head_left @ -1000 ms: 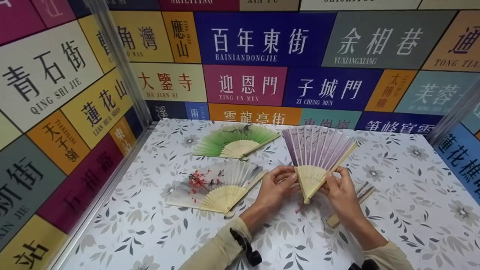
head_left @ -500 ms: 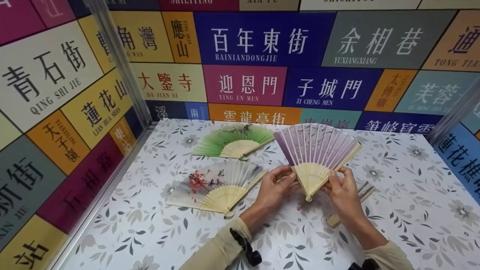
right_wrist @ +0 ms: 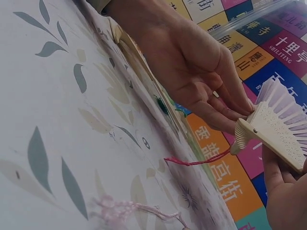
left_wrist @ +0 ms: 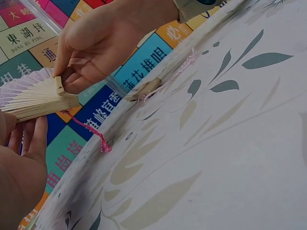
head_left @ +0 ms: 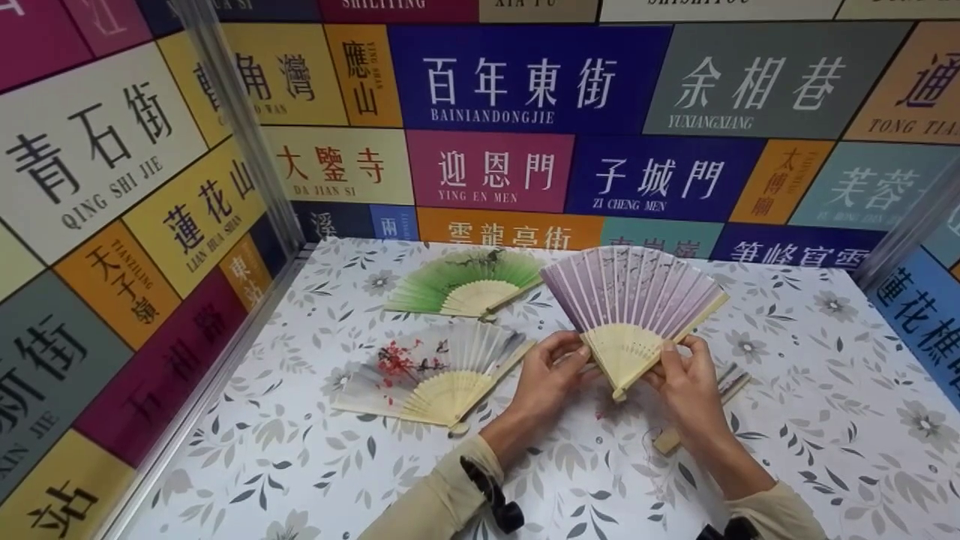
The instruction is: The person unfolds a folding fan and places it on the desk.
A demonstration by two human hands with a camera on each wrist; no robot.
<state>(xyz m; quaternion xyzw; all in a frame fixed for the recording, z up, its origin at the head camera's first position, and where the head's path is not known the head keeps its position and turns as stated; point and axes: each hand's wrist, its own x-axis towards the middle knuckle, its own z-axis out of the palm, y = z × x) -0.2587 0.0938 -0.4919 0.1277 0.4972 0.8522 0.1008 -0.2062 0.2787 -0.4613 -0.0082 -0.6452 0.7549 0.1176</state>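
A: Where does the purple fan (head_left: pixel 631 289) lie, seen from the hands?

B: It is exactly between them, raised over the table (head_left: pixel 315 457). The left hand (head_left: pixel 550 373) is at its left edge and the right hand (head_left: pixel 681 376) at its right edge, so I cannot call one hand nearer; both touch it.

A: And how does its long axis run?

B: From the pivot (head_left: pixel 619 394), which points toward the person, the middle ribs go away and lean a little to the right. In my judgement, the spread depends on how far apart these two edges are.

A: How are the hands closed?

B: Each one has its thumb and bent fingers around an outer edge, low on the bare sticks. It looks to me a light pinch, not a full fist.

A: How does the fan look?

B: It is partly spread. The pleated leaf is pale purple with a dark branch print, and the cream sticks have small holes. A pink tassel (left_wrist: pixel 91 129) hangs from the pivot end. To the left, a green fan (head_left: pixel 471 281) and a white fan (head_left: pixel 442 375) with red blossoms lie spread.
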